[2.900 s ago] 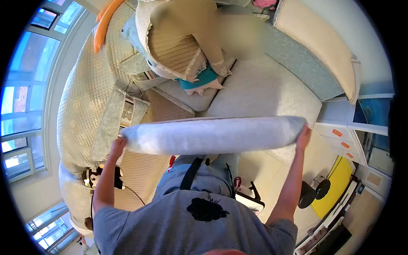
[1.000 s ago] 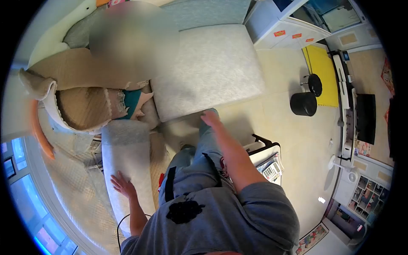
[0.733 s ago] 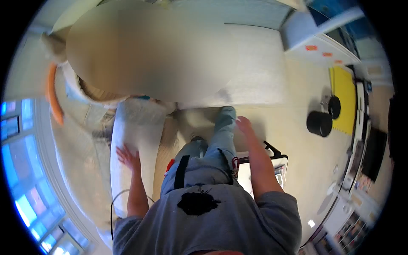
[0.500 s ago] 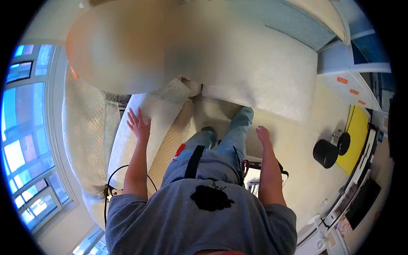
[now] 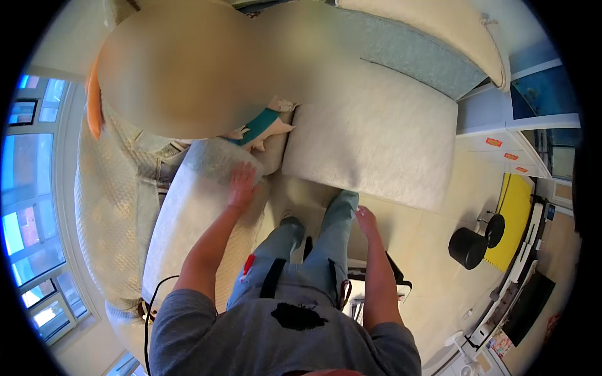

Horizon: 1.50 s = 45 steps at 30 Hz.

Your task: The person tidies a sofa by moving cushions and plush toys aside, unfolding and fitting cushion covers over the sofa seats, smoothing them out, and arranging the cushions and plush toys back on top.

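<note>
Head camera: the left hand (image 5: 243, 183) lay palm down at the far end of a long pale cushion (image 5: 182, 232), over the edge nearer the legs. Its fingers were extended and slightly parted, and no pinch was visible. The cushion's long axis ran obliquely, from the lower left beside the left arm to the upper right beneath the hand; most of its length thus lay to the left of that hand and back toward the wearer. The right hand (image 5: 365, 220) was well apart from the cushion, beside the right leg of the jeans (image 5: 342, 219), with both legs between (the left was plainly the nearer hand). Its fingers appeared loosely bent, but whether they enclosed anything could not be told. Along the cushion's outer side was a quilted cover (image 5: 113, 200); just beyond its far end was a piece of teal fabric (image 5: 260, 127). A broad pale seat (image 5: 376, 138) stood ahead of the right hand. A black stool (image 5: 467, 249) stood well to the right, near a yellow mat (image 5: 514, 203). A blurred area concealed the upper left.
</note>
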Motion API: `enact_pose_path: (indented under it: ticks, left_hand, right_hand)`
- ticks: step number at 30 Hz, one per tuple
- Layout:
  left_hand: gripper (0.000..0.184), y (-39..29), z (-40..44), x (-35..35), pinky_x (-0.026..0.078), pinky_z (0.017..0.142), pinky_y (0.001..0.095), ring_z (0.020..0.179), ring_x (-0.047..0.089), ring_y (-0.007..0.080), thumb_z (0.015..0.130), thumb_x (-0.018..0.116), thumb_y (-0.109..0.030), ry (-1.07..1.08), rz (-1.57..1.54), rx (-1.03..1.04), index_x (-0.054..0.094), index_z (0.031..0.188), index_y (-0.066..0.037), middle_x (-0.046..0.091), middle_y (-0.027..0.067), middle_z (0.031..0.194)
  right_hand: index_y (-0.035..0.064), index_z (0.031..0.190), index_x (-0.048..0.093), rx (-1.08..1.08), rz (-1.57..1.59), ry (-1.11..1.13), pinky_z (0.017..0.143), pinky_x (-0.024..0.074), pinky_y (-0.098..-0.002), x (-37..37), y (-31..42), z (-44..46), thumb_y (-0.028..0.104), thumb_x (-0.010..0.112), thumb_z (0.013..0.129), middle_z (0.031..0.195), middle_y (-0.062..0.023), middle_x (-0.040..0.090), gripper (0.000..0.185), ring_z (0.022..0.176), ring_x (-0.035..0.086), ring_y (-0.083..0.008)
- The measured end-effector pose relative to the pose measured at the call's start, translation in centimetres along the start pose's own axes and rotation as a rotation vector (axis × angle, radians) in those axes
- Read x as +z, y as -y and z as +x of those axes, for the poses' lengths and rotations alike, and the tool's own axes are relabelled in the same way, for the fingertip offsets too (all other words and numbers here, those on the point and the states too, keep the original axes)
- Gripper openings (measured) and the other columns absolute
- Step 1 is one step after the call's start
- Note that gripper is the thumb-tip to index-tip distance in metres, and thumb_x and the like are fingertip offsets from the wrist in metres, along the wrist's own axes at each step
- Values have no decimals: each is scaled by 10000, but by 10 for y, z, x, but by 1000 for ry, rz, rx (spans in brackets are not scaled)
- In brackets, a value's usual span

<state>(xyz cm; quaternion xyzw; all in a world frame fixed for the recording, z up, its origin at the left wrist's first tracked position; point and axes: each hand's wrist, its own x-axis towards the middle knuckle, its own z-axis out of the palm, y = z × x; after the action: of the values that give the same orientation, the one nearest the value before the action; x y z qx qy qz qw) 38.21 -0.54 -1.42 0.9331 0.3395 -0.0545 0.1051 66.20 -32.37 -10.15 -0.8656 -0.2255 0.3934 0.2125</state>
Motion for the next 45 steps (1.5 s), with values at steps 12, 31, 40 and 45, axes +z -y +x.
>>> enact_pose_path:
  ticks: [12,31,40,45]
  left_hand:
    - [585,-14,100,178,325,910,388,1100,385,338,788,475,-397,297,-496,-539,362,1206,-3,429,203,1174]
    - [765,-43,181,221,261,942,338,1150,339,257,783,340,-594,357,-984,-1105,255,1280,-19,339,114,1278]
    - [692,-27,189,238,228,967,324,1177,307,228,824,236,-567,259,-1261,-1147,249,1291,-57,315,84,1302]
    - [613,-46,196,227,235,967,328,1173,313,219,854,185,-518,257,-1357,-1162,230,1304,-105,315,51,1304]
  right_hand:
    - [54,1146,455,348,-3,-193,889,349,-359,-50,-150,37,297,532,770,1133,-168,473,454,1061,435,-287]
    - [-7,1247,294,418,279,-562,953,273,-334,-203,-356,165,359,461,819,1236,-179,359,587,1136,350,-281]
    - [14,1188,378,700,598,-592,911,297,-311,-235,-347,194,492,346,832,1174,-114,419,597,1065,405,-212]
    - [32,1127,434,698,447,-556,844,351,-330,-231,-371,192,566,309,812,1080,-117,491,632,986,467,-215]
